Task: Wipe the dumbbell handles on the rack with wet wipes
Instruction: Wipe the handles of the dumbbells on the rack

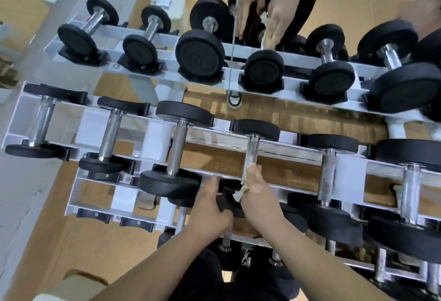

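Note:
A white rack (155, 138) holds a row of dumbbells with black heads and chrome handles. My right hand (259, 195) grips the near end of one dumbbell's handle (251, 152) in the middle of the row. A crumpled wet wipe (241, 192) is wrapped under its fingers, and a corner of it sticks out on the left. My left hand (210, 205) holds the near black head (229, 202) of the same dumbbell. The lower part of the handle is hidden by my right hand.
Neighbouring dumbbells sit close on both sides, at left (176, 148) and at right (328, 174). A mirror behind the rack reflects the dumbbells and both hands (262, 14). More dumbbells fill a lower tier (381, 260). A cardboard box (78, 284) stands at bottom left.

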`<state>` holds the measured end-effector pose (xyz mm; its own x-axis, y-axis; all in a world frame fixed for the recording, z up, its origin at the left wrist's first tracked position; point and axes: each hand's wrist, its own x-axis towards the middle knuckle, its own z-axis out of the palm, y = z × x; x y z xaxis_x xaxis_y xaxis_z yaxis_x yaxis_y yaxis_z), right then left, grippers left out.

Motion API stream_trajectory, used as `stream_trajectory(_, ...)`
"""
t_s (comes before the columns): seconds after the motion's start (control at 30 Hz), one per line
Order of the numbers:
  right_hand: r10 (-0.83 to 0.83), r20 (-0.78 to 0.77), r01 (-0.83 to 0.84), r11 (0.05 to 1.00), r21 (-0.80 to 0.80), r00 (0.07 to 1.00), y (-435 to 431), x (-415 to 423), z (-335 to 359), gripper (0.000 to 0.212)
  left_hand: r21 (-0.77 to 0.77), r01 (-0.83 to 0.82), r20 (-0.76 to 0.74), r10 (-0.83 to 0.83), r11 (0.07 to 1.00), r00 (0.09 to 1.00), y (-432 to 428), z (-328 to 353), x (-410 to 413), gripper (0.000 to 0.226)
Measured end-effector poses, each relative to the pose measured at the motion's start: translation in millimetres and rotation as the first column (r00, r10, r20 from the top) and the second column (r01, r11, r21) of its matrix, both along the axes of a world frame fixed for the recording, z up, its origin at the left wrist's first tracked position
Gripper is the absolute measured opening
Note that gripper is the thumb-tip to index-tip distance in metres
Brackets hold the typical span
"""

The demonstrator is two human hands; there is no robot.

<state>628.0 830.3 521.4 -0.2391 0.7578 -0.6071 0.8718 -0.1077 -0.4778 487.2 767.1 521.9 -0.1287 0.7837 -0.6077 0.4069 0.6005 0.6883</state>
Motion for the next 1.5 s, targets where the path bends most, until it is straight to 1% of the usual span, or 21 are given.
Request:
stream_trajectory(0.1,-0.083,-0.105,0.09,0.994,0.056,0.991,14.6,-1.5,18.4,0.057,0.026,-0.055,0.016,0.054,0.998,0.998,-2.1,2.5,-1.3,0.049)
stream_trajectory(0.17,-0.152,-0.154,0.174,0.974,0.142,0.976,34.2,-8.6,21.5,0.058,0.023,-0.055,0.018,0.055,0.998,0.998,5.0,8.6,2.1,0.043)
stream_trajectory(0.2,-0.128,-0.166,0.158,0.97,0.184,0.978,40.4,-13.0,20.3,0.059,0.031,-0.054,0.019,0.054,0.998,0.998,8.3,11.4,3.3,0.047)
stream_trajectory(0.27,0.083,-0.061,-0.067,0.971,0.231,0.995,35.9,-16.2,11.9,0.056,0.033,-0.015,-0.007,0.015,0.999,1.0,12.5,11.7,7.9,0.054)
stream_trajectory(0.33,0.228,0.01,-0.228,0.965,0.127,0.974,20.4,-11.7,3.0,0.057,0.001,0.015,-0.059,-0.015,1.0,0.998,13.1,12.6,9.8,0.071)
stream_trajectory(0.47,0.184,-0.064,-0.182,0.983,0.036,0.981,13.6,1.5,6.4,0.056,0.147,0.128,-0.161,-0.104,0.981,0.981,16.0,12.9,5.3,0.071)
stream_trajectory(0.5,0.14,-0.093,-0.138,0.99,0.022,0.986,13.7,3.9,12.8,0.054,0.211,0.166,-0.154,-0.135,0.963,0.979,18.1,13.2,6.0,0.071)
stream_trajectory(0.53,-0.003,-0.176,-0.005,0.999,-0.043,0.984,13.4,5.7,19.9,0.05,0.267,0.178,-0.13,-0.148,0.947,0.98,20.0,15.8,7.7,0.07)
stream_trajectory(0.6,-0.283,-0.324,0.244,0.957,-0.156,0.903,17.9,8.8,27.4,0.029,0.378,0.111,-0.019,-0.112,0.919,0.993,28.5,19.9,13.6,0.059)
stream_trajectory(0.67,-0.418,-0.368,0.343,0.905,-0.252,0.831,29.5,11.2,37.7,0.016,0.44,-0.001,0.12,-0.058,0.898,0.991,43.0,19.3,16.4,0.041)
stream_trajectory(0.8,-0.589,-0.367,0.398,0.783,-0.478,0.72,39.7,31.4,42.0,0.033,0.312,0.022,0.195,-0.087,0.95,0.977,64.9,15.6,1.5,0.022)
stream_trajectory(0.83,-0.631,-0.356,0.438,0.754,-0.49,0.689,38.4,37.4,40.6,0.034,0.246,-0.019,0.203,-0.032,0.969,0.979,70.2,13.3,-5.0,0.023)
stream_trajectory(0.9,-0.634,-0.316,0.499,0.761,-0.414,0.706,35.1,48.1,33.4,0.028,0.182,-0.142,0.069,0.132,0.973,0.989,85.8,5.7,-16.3,0.023)
stream_trajectory(0.97,-0.567,-0.267,0.465,0.809,-0.36,0.78,30.1,51.4,25.9,0.026,0.323,-0.134,-0.207,0.208,0.937,0.956,102.6,1.0,-22.0,0.021)
stream_trajectory(1.03,-0.519,-0.215,0.426,0.829,-0.362,0.827,26.1,52.4,12.2,0.032,0.473,0.12,-0.386,0.083,0.873,0.919,112.3,1.2,-11.4,0.011)
stream_trajectory(1.1,-0.486,-0.193,0.411,0.85,-0.329,0.852,26.7,52.6,6.5,0.034,0.454,0.319,-0.382,-0.142,0.832,0.913,112.1,-6.7,7.0,0.026)
stream_trajectory(1.17,-0.451,-0.182,0.381,0.867,-0.321,0.874,28.4,52.1,6.0,0.031,0.428,0.408,-0.389,-0.243,0.806,0.889,105.1,-18.7,20.7,0.038)
stream_trajectory(1.27,-0.368,-0.167,0.306,0.901,-0.308,0.915,28.5,51.7,4.5,0.032,0.474,0.516,-0.494,-0.27,0.713,0.826,98.3,-27.6,27.1,0.023)
stream_trajectory(1.37,-0.351,-0.143,0.299,0.908,-0.294,0.925,28.1,50.9,2.7,0.036,0.507,0.569,-0.507,-0.31,0.648,0.804,110.2,-27.3,21.7,0.01)
stream_trajectory(1.43,-0.35,-0.14,0.3,0.91,-0.287,0.926,28.1,51.3,1.5,0.036,0.494,0.614,-0.565,-0.309,0.616,0.765,128.3,-26.5,16.2,0.02)
stream_trajectory(1.5,-0.343,-0.138,0.295,0.913,-0.281,0.929,27.1,52.0,0.8,0.037,0.524,0.567,-0.564,-0.24,0.636,0.79,140.3,-33.4,13.7,0.023)
